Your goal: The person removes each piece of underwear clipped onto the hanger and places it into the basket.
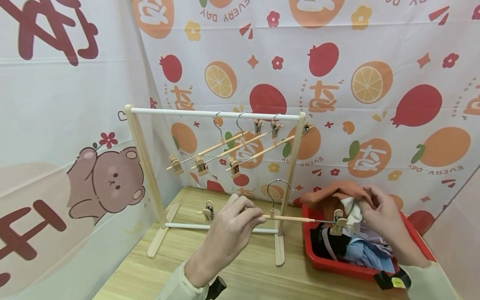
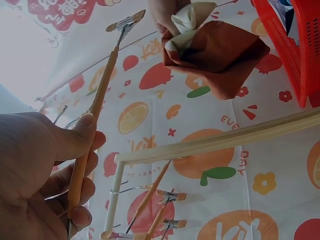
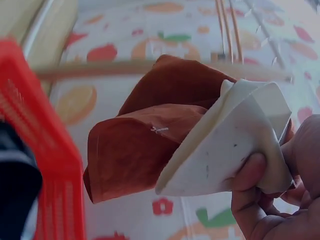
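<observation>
My left hand (image 1: 228, 233) grips a wooden clip hanger (image 1: 292, 218) by its bar, left of the metal hook, in front of the rack. In the left wrist view, thumb and fingers wrap that bar, and one clip (image 2: 125, 22) shows bare at its far end. My right hand (image 1: 386, 218) pinches a bunched rust-brown cloth piece (image 1: 337, 191) with a white part (image 3: 225, 145). It hangs over the red basket, just behind the hanger's right clip (image 1: 339, 223) in the head view. A small stitched mark shows on the brown fabric.
A small wooden rack (image 1: 221, 113) stands on the table (image 1: 138, 275) with three clip hangers (image 1: 243, 146) on its white top rod. At the right, a red basket (image 1: 326, 263) holds folded blue, black and lilac clothes (image 1: 369, 252). Printed curtains (image 1: 240, 62) enclose the back and left.
</observation>
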Available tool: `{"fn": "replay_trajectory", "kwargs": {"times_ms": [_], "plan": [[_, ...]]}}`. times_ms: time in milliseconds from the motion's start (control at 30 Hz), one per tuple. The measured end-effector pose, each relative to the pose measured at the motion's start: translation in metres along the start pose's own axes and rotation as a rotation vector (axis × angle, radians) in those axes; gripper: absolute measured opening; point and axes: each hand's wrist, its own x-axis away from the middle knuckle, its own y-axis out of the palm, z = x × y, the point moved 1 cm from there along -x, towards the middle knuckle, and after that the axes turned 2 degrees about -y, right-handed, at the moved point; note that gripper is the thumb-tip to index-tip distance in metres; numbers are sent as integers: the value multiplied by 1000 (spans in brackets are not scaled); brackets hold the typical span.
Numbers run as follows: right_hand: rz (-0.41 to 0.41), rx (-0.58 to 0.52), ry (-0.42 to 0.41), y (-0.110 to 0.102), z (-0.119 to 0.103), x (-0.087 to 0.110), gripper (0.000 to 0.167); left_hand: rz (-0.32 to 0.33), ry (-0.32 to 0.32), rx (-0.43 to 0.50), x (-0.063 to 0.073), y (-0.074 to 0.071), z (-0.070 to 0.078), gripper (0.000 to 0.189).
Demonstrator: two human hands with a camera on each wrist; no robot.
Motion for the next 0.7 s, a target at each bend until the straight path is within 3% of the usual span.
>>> {"fn": "replay_trajectory", "kwargs": {"times_ms": [200,467,700], "plan": [[-45,84,92,-7,22,-22,30,29,28,-6,1,0,-1,6],[-113,93,16,9,55,-45,20,4,-6,-3,2,1,-2,8],[-211,132,22,32,78,-57,21,-5,0,-6,1,2,-3,8]]}}
